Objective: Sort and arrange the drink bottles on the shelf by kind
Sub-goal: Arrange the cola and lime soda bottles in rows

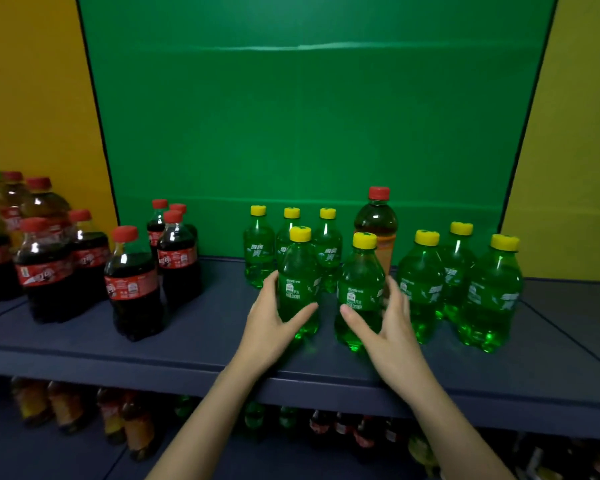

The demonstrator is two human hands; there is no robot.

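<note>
Two green bottles with yellow caps stand at the front middle of the dark blue shelf (201,327). My left hand (274,317) wraps around the left green bottle (297,282), thumb in front. My right hand (388,323) curls around the right green bottle (361,289). Both bottles stand upright on the shelf. Behind them stand three more green bottles (258,251) and a taller amber tea bottle (376,223) with a red cap. Three green bottles (489,292) stand to the right. Dark cola bottles (132,282) with red caps are grouped on the left.
A green backdrop (309,116) stands behind the shelf, with yellow walls on both sides. More cola and tea bottles (32,237) crowd the far left. A lower shelf holds several mixed bottles (136,424) in shadow. Open shelf surface lies between the cola and green groups.
</note>
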